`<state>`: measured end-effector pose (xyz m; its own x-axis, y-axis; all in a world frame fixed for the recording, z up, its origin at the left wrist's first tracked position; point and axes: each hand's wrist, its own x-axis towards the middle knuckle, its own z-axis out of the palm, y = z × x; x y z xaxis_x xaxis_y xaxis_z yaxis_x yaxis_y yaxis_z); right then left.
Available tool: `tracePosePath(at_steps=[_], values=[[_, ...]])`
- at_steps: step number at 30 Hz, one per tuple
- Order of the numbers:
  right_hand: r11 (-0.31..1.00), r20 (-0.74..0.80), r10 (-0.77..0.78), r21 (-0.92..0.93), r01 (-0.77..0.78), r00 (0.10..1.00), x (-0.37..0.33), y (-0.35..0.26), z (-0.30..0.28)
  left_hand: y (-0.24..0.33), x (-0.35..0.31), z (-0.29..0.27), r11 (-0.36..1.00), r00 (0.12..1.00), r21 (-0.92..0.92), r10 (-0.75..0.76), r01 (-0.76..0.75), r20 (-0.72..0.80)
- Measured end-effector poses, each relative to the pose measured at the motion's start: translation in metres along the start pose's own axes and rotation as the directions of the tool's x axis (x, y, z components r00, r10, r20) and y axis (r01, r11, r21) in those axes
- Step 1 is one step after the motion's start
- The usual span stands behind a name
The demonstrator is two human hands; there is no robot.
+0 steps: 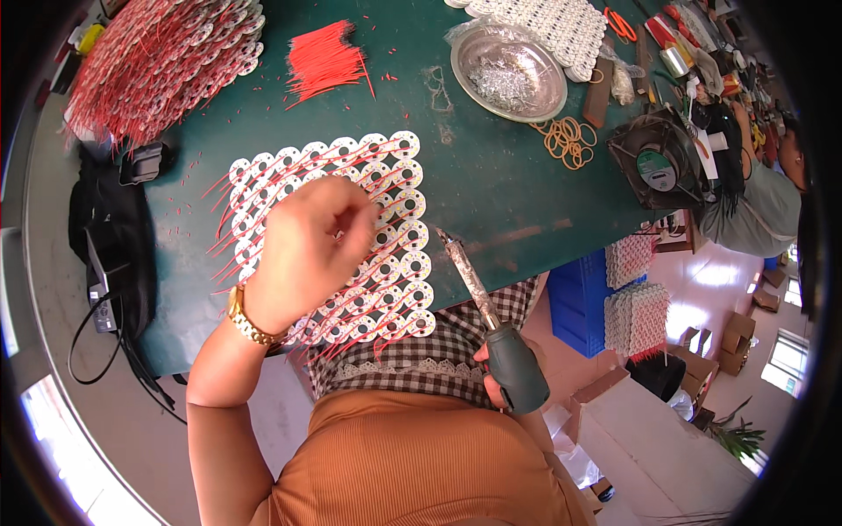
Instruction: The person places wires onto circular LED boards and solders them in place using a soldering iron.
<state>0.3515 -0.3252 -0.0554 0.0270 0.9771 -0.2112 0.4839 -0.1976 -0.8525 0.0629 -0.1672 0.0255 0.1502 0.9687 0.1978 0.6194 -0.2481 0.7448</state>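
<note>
A panel of white round circuit boards point(406, 205) with dark centre holes lies on the green table in front of me. Thin red wires run across it and stick out past its left edge. Over the middle of the panel, my left hand point(317, 230) is curled with fingertips drawn together; what they hold, if anything, I cannot make out. My right hand point(493, 375) grips the dark handle of a soldering iron point(516, 373), close to the table's front edge. The iron's tip points up and left, just right of the panel. Part of the right hand is hidden behind the handle.
Cut red wires point(326, 61) lie beyond the panel, and a wired stack of boards point(171, 66) stands far left. A metal bowl point(465, 66) of silvery bits, rubber bands point(568, 143) and a fan point(656, 162) are to the right. Another person point(752, 206) sits far right.
</note>
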Motion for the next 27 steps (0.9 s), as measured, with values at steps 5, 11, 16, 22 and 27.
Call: tracePosePath(at_steps=[5,11,16,22,27], values=[[0.994,0.028,-0.098,-0.037,0.099,0.995,0.003,0.012,-0.001,-0.009,0.01,-0.022,0.995,0.985,0.038,-0.087,0.093,-0.15],[0.973,0.07,-0.209,-0.084,0.215,0.975,-0.013,0.032,-0.01,-0.013,0.013,-0.025,0.979,0.99,0.204,0.011,0.018,-0.138],[1.0,0.143,-0.022,0.003,0.022,0.989,-0.009,0.035,-0.011,-0.023,0.013,-0.019,0.959,0.999,0.28,0.04,-0.032,-0.023],[0.952,-0.091,-0.302,0.019,0.305,0.949,0.012,-0.013,-0.008,-0.026,0.035,-0.024,0.931,0.993,0.346,0.1,-0.118,0.068],[0.97,-0.064,-0.241,0.026,0.243,0.968,0.006,0.0,-0.006,-0.048,0.094,-0.017,0.783,0.938,0.539,0.343,-0.31,0.041]])
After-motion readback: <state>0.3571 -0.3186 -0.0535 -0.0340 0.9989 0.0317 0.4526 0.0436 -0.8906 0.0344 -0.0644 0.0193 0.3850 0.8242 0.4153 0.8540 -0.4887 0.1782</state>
